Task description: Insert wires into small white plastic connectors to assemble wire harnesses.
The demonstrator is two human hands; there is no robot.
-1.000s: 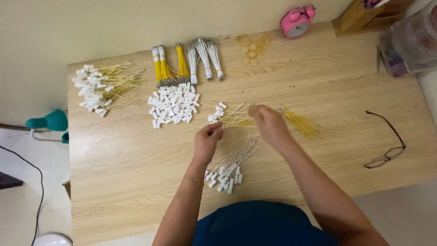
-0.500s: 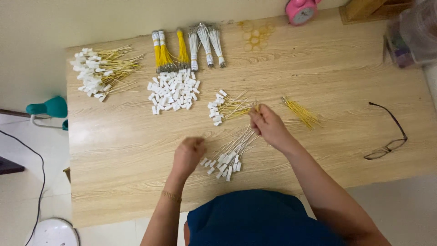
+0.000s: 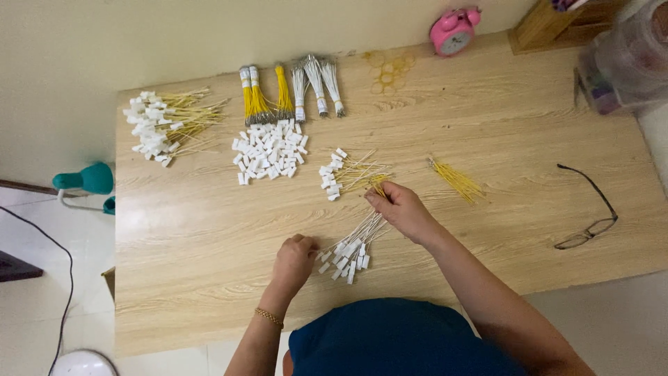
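**White-wire bundle lying between our two hands**

We are looking down at a fan of thin white wires with small white plastic connectors point(image 3: 350, 245), lying flat on the table between our hands. The connector ends are spreading out just beside our left hand point(image 3: 295, 262), while the thin wire ends are converging upward and touching the underside of our right hand point(image 3: 402, 209). Our left hand is curling loosely, fingers bent down to the wood right at the nearest connectors; we cannot tell whether it is gripping one. Our right hand is closing in a pinch on the tips of yellow wires point(image 3: 378, 182), the fingers folded tight.

Those yellow strands are belonging to a small pile of yellow wires with white connectors point(image 3: 346, 174), lying just beyond our right hand. A loose tuft of bare yellow wires point(image 3: 456, 179) is lying to the right of that hand, and dark-rimmed glasses point(image 3: 590, 209) are sitting well apart, farther right.

Farther out beyond our left hand, a heap of blocky white connectors point(image 3: 270, 154) is resting, with banded bundles of yellow and grey wires point(image 3: 289, 94) behind it and another tangle of finished yellow leads point(image 3: 167, 124) far off to the left. The pale wooden table point(image 3: 188, 257) is showing a smooth, streaky grain. A round pink alarm clock point(image 3: 454, 29) is standing at the far edge.
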